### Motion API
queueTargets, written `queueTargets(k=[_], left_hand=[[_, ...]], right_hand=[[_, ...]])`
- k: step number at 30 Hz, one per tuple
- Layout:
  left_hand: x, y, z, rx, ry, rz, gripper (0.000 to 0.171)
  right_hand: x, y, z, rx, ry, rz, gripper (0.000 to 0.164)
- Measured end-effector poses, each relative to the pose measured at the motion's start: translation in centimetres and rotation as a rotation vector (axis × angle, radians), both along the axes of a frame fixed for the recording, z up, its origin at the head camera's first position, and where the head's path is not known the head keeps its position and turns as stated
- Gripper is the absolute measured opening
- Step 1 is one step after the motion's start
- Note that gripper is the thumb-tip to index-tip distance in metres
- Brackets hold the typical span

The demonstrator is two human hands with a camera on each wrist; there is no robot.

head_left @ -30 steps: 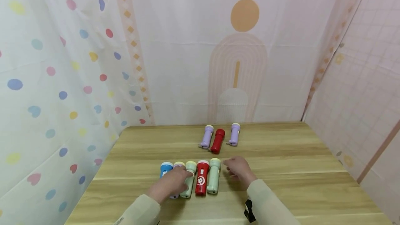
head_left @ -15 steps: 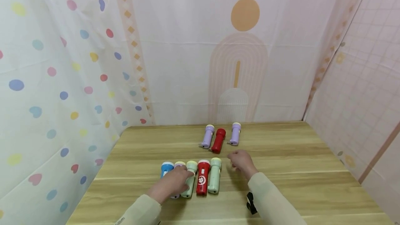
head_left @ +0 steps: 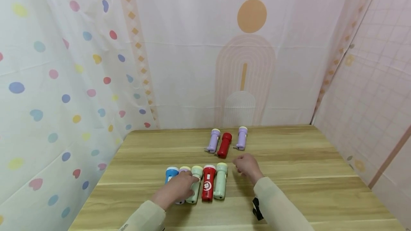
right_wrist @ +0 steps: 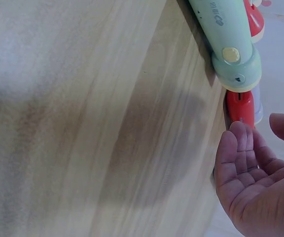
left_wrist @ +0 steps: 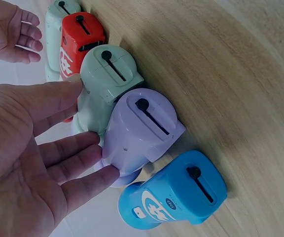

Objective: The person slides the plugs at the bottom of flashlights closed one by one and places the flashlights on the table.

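In the head view, a row of flashlights lies near the front: blue [head_left: 171, 174], purple [head_left: 184, 168], light green [head_left: 194, 188], red [head_left: 208, 184], and a second light green flashlight [head_left: 220, 181]. My left hand [head_left: 178, 187] reaches over the purple and the first green one. In the left wrist view its thumb and fairly straight fingers [left_wrist: 75, 150] rest against those two flashlights, without curling round either. To the right of the row, my right hand [head_left: 247, 167] hovers above the table with loosely bent fingers and holds nothing, as the right wrist view shows.
Farther back lie two purple flashlights [head_left: 213, 141] [head_left: 242, 138] with a red flashlight [head_left: 224, 145] between them. The wooden table [head_left: 305, 167] meets a patterned curtain [head_left: 186, 63] behind and at both sides. A black strap [head_left: 257, 209] hangs by the right sleeve.
My right hand has drawn slightly away from the right-hand green flashlight, toward the back. The left hand and the row of flashlights stay in place.
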State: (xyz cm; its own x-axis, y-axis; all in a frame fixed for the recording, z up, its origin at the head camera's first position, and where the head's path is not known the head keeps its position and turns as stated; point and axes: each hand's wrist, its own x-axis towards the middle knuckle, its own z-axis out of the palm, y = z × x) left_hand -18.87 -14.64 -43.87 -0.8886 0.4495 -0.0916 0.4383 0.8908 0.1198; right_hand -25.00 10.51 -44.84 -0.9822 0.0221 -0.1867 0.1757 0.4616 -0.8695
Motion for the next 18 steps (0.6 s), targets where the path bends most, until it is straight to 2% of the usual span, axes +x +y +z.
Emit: queueTargets(k=[18], left_hand=[[0.18, -0.12, 0.05, 0.01, 0.003, -0.005, 0.039]], right_hand=[[0.11, 0.21, -0.3, 0.017, -0.014, 0.002, 0.03]])
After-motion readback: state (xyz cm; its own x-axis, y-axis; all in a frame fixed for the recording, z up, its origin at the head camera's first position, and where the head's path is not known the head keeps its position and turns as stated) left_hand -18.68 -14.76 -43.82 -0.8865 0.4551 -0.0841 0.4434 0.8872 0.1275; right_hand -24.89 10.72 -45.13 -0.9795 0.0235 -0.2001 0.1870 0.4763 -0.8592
